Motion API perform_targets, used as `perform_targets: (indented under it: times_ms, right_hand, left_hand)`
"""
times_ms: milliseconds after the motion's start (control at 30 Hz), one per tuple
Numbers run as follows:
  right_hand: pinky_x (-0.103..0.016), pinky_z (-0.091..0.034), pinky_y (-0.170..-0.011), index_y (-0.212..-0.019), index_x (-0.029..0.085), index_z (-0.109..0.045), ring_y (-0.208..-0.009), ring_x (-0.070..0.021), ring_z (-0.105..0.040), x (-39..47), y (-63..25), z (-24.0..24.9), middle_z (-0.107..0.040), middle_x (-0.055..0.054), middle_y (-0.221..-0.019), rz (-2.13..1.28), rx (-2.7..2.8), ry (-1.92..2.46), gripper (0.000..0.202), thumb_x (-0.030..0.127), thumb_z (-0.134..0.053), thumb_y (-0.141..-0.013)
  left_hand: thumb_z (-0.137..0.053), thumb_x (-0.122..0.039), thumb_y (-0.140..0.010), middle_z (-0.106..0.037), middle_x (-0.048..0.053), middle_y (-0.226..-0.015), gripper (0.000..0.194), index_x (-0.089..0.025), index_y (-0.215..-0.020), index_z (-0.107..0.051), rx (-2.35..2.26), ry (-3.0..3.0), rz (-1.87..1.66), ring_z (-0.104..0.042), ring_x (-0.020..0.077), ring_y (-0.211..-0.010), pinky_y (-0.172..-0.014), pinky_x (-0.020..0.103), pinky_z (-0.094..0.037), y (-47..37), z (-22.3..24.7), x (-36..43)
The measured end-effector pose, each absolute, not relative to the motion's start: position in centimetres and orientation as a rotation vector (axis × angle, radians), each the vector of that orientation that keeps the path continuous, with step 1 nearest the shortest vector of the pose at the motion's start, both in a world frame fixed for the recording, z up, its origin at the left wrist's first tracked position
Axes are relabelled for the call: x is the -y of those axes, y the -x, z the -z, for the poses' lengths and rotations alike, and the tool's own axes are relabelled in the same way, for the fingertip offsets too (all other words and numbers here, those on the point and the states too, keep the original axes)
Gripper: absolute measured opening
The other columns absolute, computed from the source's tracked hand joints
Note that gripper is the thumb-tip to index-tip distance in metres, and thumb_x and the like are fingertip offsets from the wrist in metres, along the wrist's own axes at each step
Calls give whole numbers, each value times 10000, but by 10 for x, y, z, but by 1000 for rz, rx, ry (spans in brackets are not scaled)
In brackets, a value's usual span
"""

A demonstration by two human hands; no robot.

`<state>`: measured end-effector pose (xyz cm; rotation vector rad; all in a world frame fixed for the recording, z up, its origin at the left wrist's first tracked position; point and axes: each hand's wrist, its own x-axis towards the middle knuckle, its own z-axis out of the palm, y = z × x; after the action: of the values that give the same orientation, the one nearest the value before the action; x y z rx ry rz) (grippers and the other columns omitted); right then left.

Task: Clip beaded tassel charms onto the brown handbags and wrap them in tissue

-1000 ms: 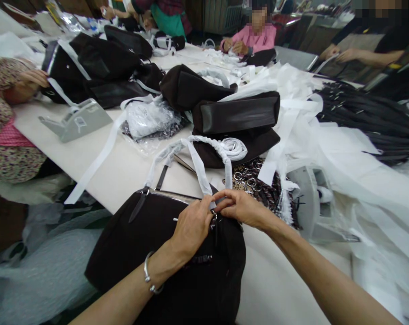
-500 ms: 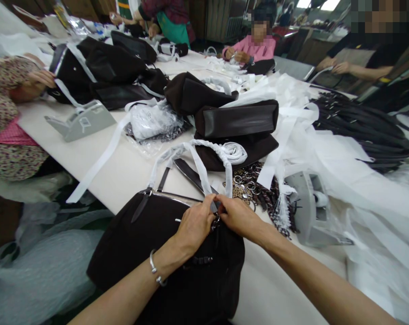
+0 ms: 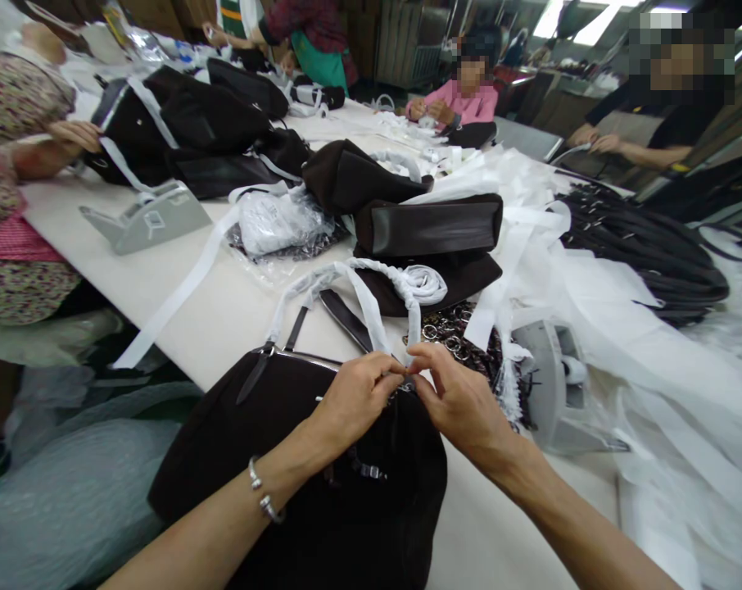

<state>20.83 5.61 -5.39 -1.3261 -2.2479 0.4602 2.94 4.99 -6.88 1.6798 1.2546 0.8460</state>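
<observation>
A dark brown bag (image 3: 223, 459) lies at the table's near edge, its zipper along the top. Its handles (image 3: 303, 283) are wrapped in white material and arch up beyond the hands. My left hand (image 3: 362, 393), with a silver bracelet at the wrist, is closed in a pinch over the base of the right end of the handles. Facing it, my right hand (image 3: 448, 389) has thumb and forefinger curved towards the same spot, fingertips close to the left ones. Whatever lies between the fingertips is too small to make out. A metal clasp (image 3: 369, 469) shows on the bag's front.
Brown bags (image 3: 432, 225) are stacked beyond the handles. Grey tape dispensers stand left (image 3: 156, 217) and right (image 3: 558, 377). Metal rings and straps (image 3: 454, 328) lie by my right hand. White sheets and black straps (image 3: 641, 238) cover the right. Other people sit around the table.
My right hand has turned and its fingers have lifted and spread a little; the grey piece formerly between the hands no longer shows clearly. My left hand stays near the same spot.
</observation>
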Motion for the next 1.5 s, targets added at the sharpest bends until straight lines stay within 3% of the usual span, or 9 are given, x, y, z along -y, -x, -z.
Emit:
perform_targets:
  times_ms: [133, 267, 400, 567, 733, 967, 1200, 1367, 1500]
  right_hand:
    - [-237, -404, -555, -1130, 206, -532, -556, -105, -550, -54, -205, 48, -693, -16, -911, -654, 2087, 1348, 297, 133, -544, -842]
    - [-197, -337, -433, -1160, 211, -521, -466, -63, -464, -57, -198, 41, -650, 18, -810, -1167, 1586, 1409, 345, 292, -616, -839]
    - [-168, -262, -366, -1042, 178, -569, -396, -24, -335, -69, -192, 40, -590, 44, -696, -1451, 1126, 1320, 344, 394, -669, -793]
    - [-188, -448, -460, -1060, 185, -617, -670, -105, -571, -74, -211, 48, -651, -49, -987, -1388, 1011, 1321, 435, 395, -769, -711]
    - [-183, -412, -420, -990, 123, -705, -521, -91, -523, -61, -225, 61, -632, -15, -644, -1428, 1173, 1541, 399, 409, -774, -721]
    - [-146, -397, -359, -890, 121, -730, -404, -60, -503, -56, -188, 65, -617, 11, -529, -1608, 997, 1307, 318, 389, -781, -726]
    - [-202, -589, -581, -910, 154, -677, -605, -122, -688, -54, -186, 63, -740, -45, -774, -1648, 689, 1241, 415, 286, -891, -580]
    - [-243, -609, -622, -907, 146, -672, -622, -145, -706, -46, -191, 68, -744, -64, -791, -1621, 824, 1284, 346, 344, -835, -675]
    - [-264, -610, -654, -935, 154, -695, -632, -143, -699, -43, -193, 71, -735, -50, -805, -1565, 962, 1334, 321, 381, -789, -729]
  left_hand:
    - [-537, -344, -901, -547, -51, -513, 194, -175, -856, -622, -1140, -1282, -700, -485, 86, -394, -404, 176, -376, -33, 72, -53]
    - [-537, -416, -902, -582, -44, -526, 257, -165, -850, -550, -953, -1108, -730, -481, 62, -349, -358, 138, -346, -38, 79, -49]
    - [-596, -412, -873, -663, 14, -736, 275, -156, -829, -507, -794, -952, -751, -628, 94, -506, -471, 187, -516, -45, 81, -45]
    - [-645, -353, -857, -655, 16, -748, 252, -136, -818, -522, -775, -761, -919, -650, 87, -601, -607, 209, -572, -40, 86, -46]
    - [-668, -350, -842, -671, 32, -754, 264, -128, -809, -529, -764, -665, -941, -657, 91, -612, -613, 203, -570, -34, 92, -42]
    - [-635, -373, -871, -683, 49, -791, 270, -132, -827, -523, -708, -708, -941, -664, 97, -644, -636, 208, -562, -38, 93, -39]
    - [-672, -380, -832, -665, 36, -847, 265, -139, -842, -563, -834, -682, -993, -642, 98, -687, -585, 195, -566, -29, 87, -41]
    - [-628, -418, -845, -608, -18, -621, 282, -144, -814, -569, -938, -836, -917, -590, 78, -521, -524, 178, -528, -29, 84, -42]
    - [-578, -406, -871, -557, -40, -605, 260, -149, -849, -610, -1055, -1024, -921, -544, 75, -483, -463, 170, -489, -29, 83, -41]
